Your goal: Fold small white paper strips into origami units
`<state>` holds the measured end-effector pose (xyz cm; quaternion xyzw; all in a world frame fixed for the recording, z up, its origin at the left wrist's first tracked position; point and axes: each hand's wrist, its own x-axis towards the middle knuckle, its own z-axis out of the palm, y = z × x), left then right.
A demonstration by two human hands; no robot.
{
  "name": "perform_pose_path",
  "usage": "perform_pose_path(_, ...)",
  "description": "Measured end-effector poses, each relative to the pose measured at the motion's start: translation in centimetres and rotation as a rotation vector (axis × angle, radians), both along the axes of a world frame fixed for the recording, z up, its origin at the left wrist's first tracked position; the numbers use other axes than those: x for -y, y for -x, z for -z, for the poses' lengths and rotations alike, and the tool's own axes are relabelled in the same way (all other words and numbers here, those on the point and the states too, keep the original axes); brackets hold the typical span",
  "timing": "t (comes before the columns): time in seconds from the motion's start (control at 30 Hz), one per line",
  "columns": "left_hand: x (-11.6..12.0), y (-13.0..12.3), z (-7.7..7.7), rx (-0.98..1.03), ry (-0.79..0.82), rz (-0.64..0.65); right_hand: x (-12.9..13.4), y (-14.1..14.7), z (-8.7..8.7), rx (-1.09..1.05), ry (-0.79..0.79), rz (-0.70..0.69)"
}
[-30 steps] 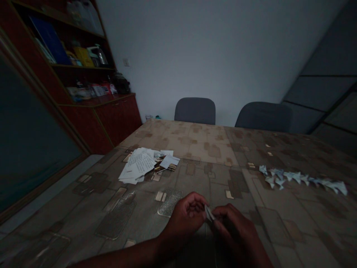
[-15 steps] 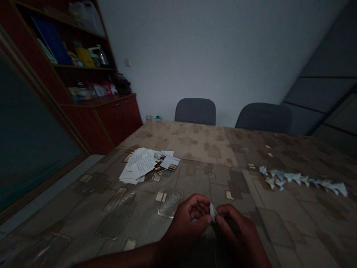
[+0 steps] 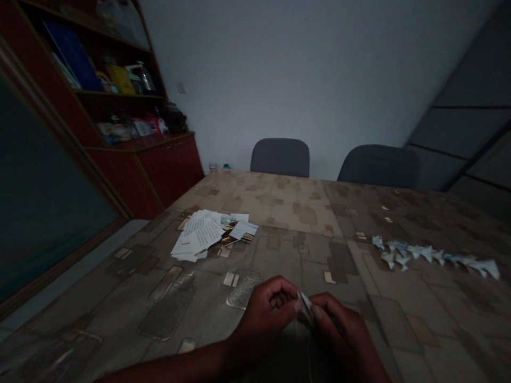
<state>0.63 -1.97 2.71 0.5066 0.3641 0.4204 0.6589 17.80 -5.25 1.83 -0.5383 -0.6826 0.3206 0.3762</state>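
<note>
- A pale wall [image 3: 247, 80] stands behind the desk [image 3: 279, 194], whose cover has a pattern of brown and beige rectangles; the light is dim.
- Two grey chairs [image 3: 280, 157] stand at the far edge, and a red cabinet [image 3: 170, 170] with filled shelves is at the far left.
- The left hand [image 3: 265, 308] has its fingers curled, thumb and index nearly together, pinching one side of a small folded paper [image 3: 306, 305].
- The right hand [image 3: 345, 324] grips the other side between thumb and bent index.
- The folded paper is between the two hands, just above the near part of the desk.
- Printed sheets [image 3: 203, 234] lie in an overlapping, fanned pile beyond the left hand.
- Small pointed paper shapes [image 3: 421, 251] lie in an uneven row on the right, well apart from the hands.
</note>
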Motion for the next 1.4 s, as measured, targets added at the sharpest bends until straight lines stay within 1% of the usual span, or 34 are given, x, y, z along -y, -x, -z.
perform_pose_path(0.1,-0.1,0.1,0.2,-0.043,-0.016,-0.023,-0.2,-0.2,0.0,0.016,-0.047,-0.045)
perform_pose_path(0.23,-0.2,0.1,0.3,-0.090,-0.034,-0.034,-0.2,-0.2,-0.1,0.068,-0.120,-0.029)
perform_pose_path(0.4,-0.2,0.1,0.5,-0.083,-0.005,-0.045,-0.3,0.0,-0.5,0.010,-0.137,-0.022)
perform_pose_path(0.47,-0.2,0.0,0.6,-0.059,0.015,-0.041,-0.3,0.1,-0.3,0.000,-0.091,-0.010)
perform_pose_path(0.53,-0.2,0.0,0.6,-0.039,0.027,-0.027,-0.3,0.3,0.0,-0.023,-0.002,0.026)
perform_pose_path(0.6,-0.2,0.0,0.5,-0.022,0.031,-0.013,-0.3,0.3,0.4,-0.079,0.099,0.049)
perform_pose_path(0.7,0.1,0.1,0.1,-0.002,0.042,0.003,-0.3,0.2,0.7,-0.192,0.185,0.059)
perform_pose_path(0.8,0.4,0.2,-0.2,0.007,0.060,0.023,-0.3,0.0,0.6,-0.306,0.270,0.044)
perform_pose_path(0.87,0.5,0.3,-0.3,0.047,0.071,0.039,-0.3,-0.1,0.5,-0.368,0.320,0.044)
perform_pose_path(1.03,0.5,0.3,0.3,0.152,0.115,0.066,-0.2,0.5,0.2,-0.497,0.392,0.067)
perform_pose_path(1.13,0.4,0.3,0.6,0.184,0.139,0.093,-0.1,0.9,0.2,-0.559,0.354,0.135)
perform_pose_path(1.2,0.3,0.3,0.8,0.186,0.150,0.100,0.0,1.0,0.2,-0.509,0.312,0.147)
perform_pose_path(1.3,0.4,0.3,0.9,0.184,0.143,0.088,0.1,0.6,0.2,-0.353,0.244,0.076)
perform_pose_path(1.4,0.4,0.3,1.0,0.189,0.149,0.067,0.2,0.1,0.2,-0.237,0.141,0.003)
